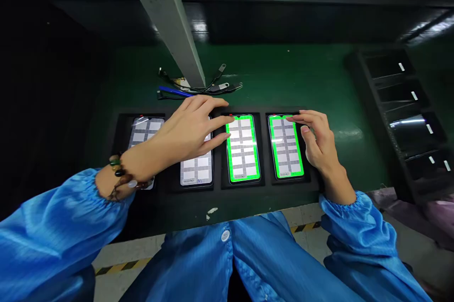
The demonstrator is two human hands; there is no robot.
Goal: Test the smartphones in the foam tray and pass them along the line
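Four slots is more than I count out, so several phones lie in a row in a black holder. My left hand reaches across the second phone with fingers apart, its fingertips at the upper left edge of the third phone. That phone and the rightmost phone show grey and white blocks inside a bright green border. My right hand is open at the rightmost phone, a fingertip at the top of its screen. The leftmost phone is partly hidden under my left forearm.
Short black cables and a blue pen lie behind the phones, by the foot of a grey post. At the right stands a black tray with dark slabs bearing white labels. White scraps lie near the front edge.
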